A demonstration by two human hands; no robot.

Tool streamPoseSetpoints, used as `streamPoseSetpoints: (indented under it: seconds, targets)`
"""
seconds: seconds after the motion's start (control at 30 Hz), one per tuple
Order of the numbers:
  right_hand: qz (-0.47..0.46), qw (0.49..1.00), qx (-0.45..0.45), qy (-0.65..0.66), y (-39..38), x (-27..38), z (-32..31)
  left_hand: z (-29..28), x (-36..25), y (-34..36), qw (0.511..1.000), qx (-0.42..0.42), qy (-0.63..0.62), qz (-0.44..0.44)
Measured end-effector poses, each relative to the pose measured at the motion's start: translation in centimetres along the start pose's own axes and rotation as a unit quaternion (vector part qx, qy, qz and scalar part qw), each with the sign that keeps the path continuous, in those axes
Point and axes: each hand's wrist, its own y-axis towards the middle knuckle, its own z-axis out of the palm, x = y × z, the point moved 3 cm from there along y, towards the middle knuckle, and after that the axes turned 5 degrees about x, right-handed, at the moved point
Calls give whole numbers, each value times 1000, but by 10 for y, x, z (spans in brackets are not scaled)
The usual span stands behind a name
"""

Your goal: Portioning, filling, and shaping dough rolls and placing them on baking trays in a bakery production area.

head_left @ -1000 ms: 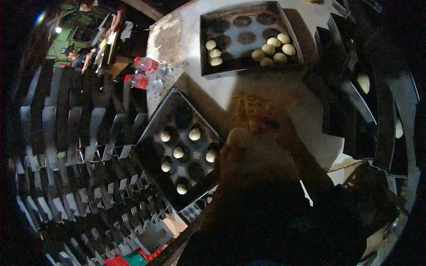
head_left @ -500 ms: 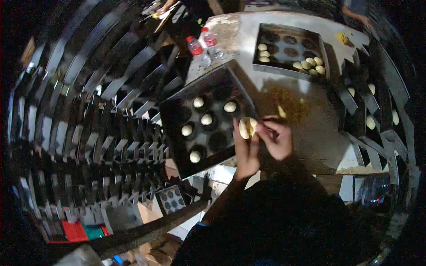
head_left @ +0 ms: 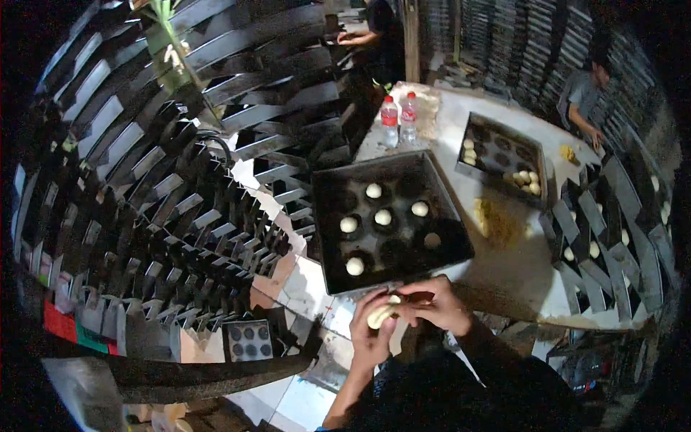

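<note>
Both hands are together just off the near edge of a dark square tray (head_left: pixel 327 284). My left hand (head_left: pixel 367 338) cups a pale piece of dough (head_left: pixel 380 315), its fingers curled round it. At the dough's right edge, the fingers of my right hand (head_left: pixel 440 308) are pinched on it. Several round dough balls (head_left: pixel 382 217) lie in the tray, some of them in its round hollows. A yellow crumbly heap (head_left: pixel 498 225) is spread on the table right of the tray.
A second tray (head_left: pixel 468 171) with clustered dough balls stands farther back. Two red-capped bottles (head_left: pixel 389 122) are left of it. Stacked metal trays rise on the left (head_left: pixel 209 223) and right (head_left: pixel 612 248). One person (head_left: pixel 581 93) is at the far right, another (head_left: pixel 378 32) at the back.
My hands and the dough have moved from over the tray's right side to in front of its near edge. The view has swung, showing more of the room and the people behind.
</note>
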Motion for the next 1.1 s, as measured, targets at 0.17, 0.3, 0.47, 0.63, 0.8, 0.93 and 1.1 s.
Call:
streamPoseSetpoints:
  seconds: [0.17, 0.3, 0.47, 0.63, 0.8, 0.93, 1.1]
  targets:
    - [-255, 939, -62, -223, -8, 35, 6, 21, -4, 7, 981, -47, 183, 46]
    - [-199, 917, -121, -325, -18, 48, -27, 54, -14, 41, 988, -4, 138, 66]
    - [-263, 893, -184, -314, -28, 64, -111, 118, 14, 71, 908, 112, -395, -86]
    - [-45, 989, -134, 48, -44, 45, -165, 160, -17, 131, 968, 196, -89, 127]
    - [-413, 830, -231, -294, -27, 57, -177, 187, -13, 153, 990, -3, -34, 138]
    - [-457, 868, -135, -138, -6, 31, -200, 188, 4, 173, 983, 149, -55, 87]
    - [-267, 947, -74, -164, 21, -19, -183, 153, 70, 162, 999, 32, -9, 28]
